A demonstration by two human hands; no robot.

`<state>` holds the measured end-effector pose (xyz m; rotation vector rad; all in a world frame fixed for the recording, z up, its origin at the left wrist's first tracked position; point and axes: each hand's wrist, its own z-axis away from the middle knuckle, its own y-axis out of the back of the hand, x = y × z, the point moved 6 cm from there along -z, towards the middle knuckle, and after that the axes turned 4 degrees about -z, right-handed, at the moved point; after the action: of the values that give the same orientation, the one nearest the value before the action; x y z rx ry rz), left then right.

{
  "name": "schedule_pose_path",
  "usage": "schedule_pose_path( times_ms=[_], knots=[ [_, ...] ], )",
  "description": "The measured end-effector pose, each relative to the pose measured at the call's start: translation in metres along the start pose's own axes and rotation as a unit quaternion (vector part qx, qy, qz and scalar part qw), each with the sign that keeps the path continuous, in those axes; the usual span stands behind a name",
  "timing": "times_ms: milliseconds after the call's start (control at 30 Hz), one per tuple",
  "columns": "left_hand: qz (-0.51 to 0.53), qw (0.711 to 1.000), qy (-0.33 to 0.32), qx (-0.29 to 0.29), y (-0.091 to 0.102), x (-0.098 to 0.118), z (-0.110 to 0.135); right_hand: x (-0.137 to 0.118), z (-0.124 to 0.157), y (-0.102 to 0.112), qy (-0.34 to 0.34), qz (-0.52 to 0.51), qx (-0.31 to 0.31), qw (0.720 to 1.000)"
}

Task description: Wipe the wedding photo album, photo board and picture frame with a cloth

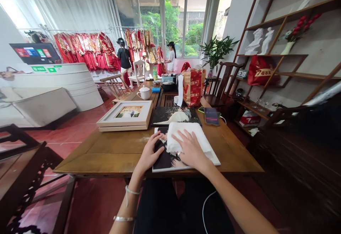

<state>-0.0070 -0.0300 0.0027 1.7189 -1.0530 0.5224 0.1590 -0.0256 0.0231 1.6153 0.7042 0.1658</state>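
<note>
A large photo album (162, 161) lies flat at the near edge of a wooden table (112, 152). My right hand (190, 150) presses flat on a white cloth (186, 136) that rests on the album's page, fingers spread. A ring shows on one finger. My left hand (149, 154) lies open on the album's left edge and holds it steady, fingers stretched toward the cloth. A second dark photo print (176, 115) lies just beyond the album.
A framed photo (126, 115) sits left of the album, a phone (211, 116) to the right. Farther back stand a teapot (144, 92) and a red paper bag (193, 86). Two people stand by racks of red garments. Wooden shelves line the right wall.
</note>
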Motion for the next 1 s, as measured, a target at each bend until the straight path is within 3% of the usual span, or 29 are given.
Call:
schedule_pose_path(
  times_ms=[133, 233, 367, 467, 533, 600, 700, 767, 833, 900, 1000],
  knots=[
    [0.105, 0.991, 0.073, 0.042, 0.001, -0.01, 0.002, -0.007, 0.039, 0.007, 0.065, -0.047, -0.004, 0.997],
    [0.207, 0.968, 0.13, 0.065, 0.002, -0.013, 0.006, 0.02, 0.062, 0.017, 0.057, -0.066, 0.013, 0.996],
    [0.252, 0.933, 0.207, 0.15, 0.019, -0.014, 0.022, 0.07, 0.081, 0.025, 0.027, -0.061, 0.052, 0.996],
    [0.297, 0.895, 0.251, 0.22, 0.038, -0.015, 0.039, 0.08, 0.088, 0.029, 0.011, -0.039, 0.086, 0.995],
    [0.309, 0.876, 0.264, 0.261, 0.052, -0.011, 0.048, 0.06, 0.09, 0.034, 0.036, -0.023, 0.125, 0.991],
    [0.295, 0.87, 0.26, 0.297, 0.066, 0.0, 0.055, 0.019, 0.089, 0.034, 0.108, -0.019, 0.147, 0.983],
    [0.269, 0.875, 0.229, 0.33, 0.081, 0.03, 0.06, -0.045, 0.08, 0.021, 0.225, -0.036, 0.112, 0.967],
    [0.278, 0.875, 0.214, 0.334, 0.084, 0.052, 0.062, -0.068, 0.071, 0.013, 0.248, -0.051, 0.116, 0.96],
    [0.291, 0.867, 0.216, 0.343, 0.084, 0.071, 0.066, -0.075, 0.065, 0.006, 0.255, -0.073, 0.133, 0.955],
    [0.294, 0.877, 0.209, 0.317, 0.08, 0.09, 0.069, -0.073, 0.063, 0.004, 0.261, -0.1, 0.157, 0.947],
    [0.303, 0.88, 0.181, 0.318, 0.082, 0.114, 0.074, -0.069, 0.069, 0.01, 0.283, -0.159, 0.208, 0.923]
  ],
)
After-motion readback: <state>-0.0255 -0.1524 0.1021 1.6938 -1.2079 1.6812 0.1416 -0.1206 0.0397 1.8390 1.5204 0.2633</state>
